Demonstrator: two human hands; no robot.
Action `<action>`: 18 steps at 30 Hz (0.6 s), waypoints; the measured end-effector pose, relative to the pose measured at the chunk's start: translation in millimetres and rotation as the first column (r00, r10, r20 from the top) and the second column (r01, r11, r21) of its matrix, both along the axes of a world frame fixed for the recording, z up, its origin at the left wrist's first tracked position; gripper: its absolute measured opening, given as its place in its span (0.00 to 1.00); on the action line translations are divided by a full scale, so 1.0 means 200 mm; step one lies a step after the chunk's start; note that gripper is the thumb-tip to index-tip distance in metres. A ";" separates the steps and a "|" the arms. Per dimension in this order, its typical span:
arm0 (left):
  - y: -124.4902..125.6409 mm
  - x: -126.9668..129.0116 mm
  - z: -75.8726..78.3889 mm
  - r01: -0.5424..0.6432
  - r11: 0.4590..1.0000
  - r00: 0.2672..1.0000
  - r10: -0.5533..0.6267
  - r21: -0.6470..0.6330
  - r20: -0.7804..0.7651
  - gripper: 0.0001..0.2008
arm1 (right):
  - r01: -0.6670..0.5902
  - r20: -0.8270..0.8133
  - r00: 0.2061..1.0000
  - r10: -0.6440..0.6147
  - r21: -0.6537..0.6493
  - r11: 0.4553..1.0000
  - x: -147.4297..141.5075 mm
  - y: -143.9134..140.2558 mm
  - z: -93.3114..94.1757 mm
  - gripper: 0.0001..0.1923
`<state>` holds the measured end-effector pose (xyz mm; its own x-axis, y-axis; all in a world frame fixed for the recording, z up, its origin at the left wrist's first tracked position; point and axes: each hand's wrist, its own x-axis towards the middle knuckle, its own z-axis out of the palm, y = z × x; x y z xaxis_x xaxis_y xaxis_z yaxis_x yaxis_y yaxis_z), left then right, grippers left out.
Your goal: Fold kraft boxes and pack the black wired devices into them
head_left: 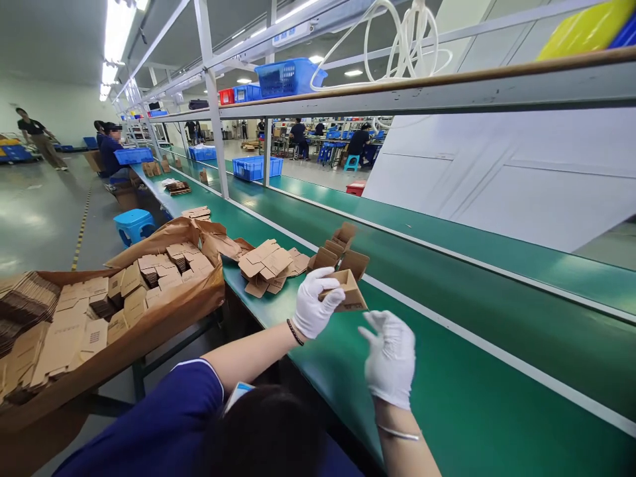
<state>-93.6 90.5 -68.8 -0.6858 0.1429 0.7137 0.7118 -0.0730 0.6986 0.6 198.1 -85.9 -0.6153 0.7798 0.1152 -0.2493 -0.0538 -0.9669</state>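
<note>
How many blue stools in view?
2. One blue stool stands on the floor left of the green bench, beyond the open carton of flat boxes. A second sits far back near the seated workers. Others may be hidden.

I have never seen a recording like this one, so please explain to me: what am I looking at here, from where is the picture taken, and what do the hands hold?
The camera sits on a worker's head and looks down at their own two gloved hands. The left hand holds a small cardboard box, partly folded. The right hand is open, just beside the box, not touching it. Below is a long green conveyor belt. On it lies a pile of flat box blanks. To the left, an open brown bag holds many more. Other people work farther away.
</note>
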 end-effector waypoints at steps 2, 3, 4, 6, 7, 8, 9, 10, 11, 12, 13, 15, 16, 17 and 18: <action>0.01 0.04 -0.01 0.001 0.999 1.000 -0.001 0.042 -0.014 0.21 | -0.250 -0.039 0.968 0.246 -0.174 0.953 0.04 -0.05 0.00 0.30; 0.02 0.07 -0.02 0.025 0.999 0.999 -0.024 0.033 -0.023 0.21 | -0.345 -0.078 0.938 0.336 -0.198 0.917 0.05 -0.06 0.00 0.30; 0.03 0.09 -0.03 0.049 0.999 0.998 -0.049 0.014 -0.028 0.21 | -0.410 -0.109 0.912 0.396 -0.190 0.892 0.06 -0.07 0.00 0.30; 0.04 0.13 -0.08 0.084 0.996 0.996 -0.085 -0.040 -0.037 0.21 | -0.458 -0.126 0.888 0.443 -0.140 0.878 0.07 -0.06 0.00 0.30; 0.05 0.14 -0.10 0.093 0.994 0.994 -0.096 -0.063 -0.047 0.21 | -0.466 -0.111 0.884 0.454 -0.120 0.877 0.07 -0.05 -0.01 0.31; 0.06 0.16 -0.13 0.101 0.992 0.992 -0.106 -0.081 -0.061 0.21 | -0.471 -0.086 0.882 0.464 -0.105 0.876 0.07 -0.03 -0.02 0.32; 0.07 0.16 -0.16 0.112 0.989 0.990 -0.119 -0.093 -0.078 0.21 | -0.471 -0.059 0.882 0.467 -0.091 0.877 0.07 -0.01 -0.04 0.32; 0.08 0.17 -0.19 0.126 0.987 0.987 -0.135 -0.100 -0.092 0.21 | -0.466 -0.034 0.885 0.465 -0.077 0.881 0.08 0.01 -0.05 0.31; 0.10 0.17 -0.21 0.145 0.984 0.983 -0.155 -0.104 -0.101 0.20 | -0.455 -0.015 0.890 0.455 -0.065 0.888 0.09 0.04 -0.06 0.31; 0.12 0.17 -0.24 0.166 0.981 0.979 -0.177 -0.104 -0.104 0.20 | -0.443 0.002 0.896 0.444 -0.055 0.895 0.10 0.06 -0.07 0.31; 0.15 0.17 -0.25 0.191 0.976 0.974 -0.201 -0.101 -0.106 0.19 | -0.430 0.018 0.902 0.432 -0.047 0.901 0.12 0.08 -0.08 0.30; 0.20 0.18 -0.28 0.246 0.964 0.961 -0.256 -0.101 -0.104 0.18 | -0.408 0.067 0.910 0.409 -0.029 0.912 0.16 0.12 -0.09 0.29; 0.23 0.19 -0.29 0.279 0.954 0.952 -0.290 -0.109 -0.102 0.18 | -0.394 0.104 0.914 0.393 -0.007 0.919 0.19 0.15 -0.09 0.29; 0.26 0.19 -0.30 0.313 0.941 0.941 -0.325 -0.127 -0.096 0.17 | -0.375 0.153 0.918 0.367 0.026 0.927 0.21 0.18 -0.10 0.29; 0.29 0.19 -0.31 0.340 0.928 0.931 -0.355 -0.155 -0.082 0.16 | -0.344 0.214 0.922 0.322 0.075 0.936 0.24 0.21 -0.11 0.29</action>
<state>-55.6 148.1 -130.1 -0.4967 0.4588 0.7367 0.7297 -0.2389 0.6407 47.7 240.6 -106.9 -0.8560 0.5156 0.0389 -0.0411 0.0072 -0.9991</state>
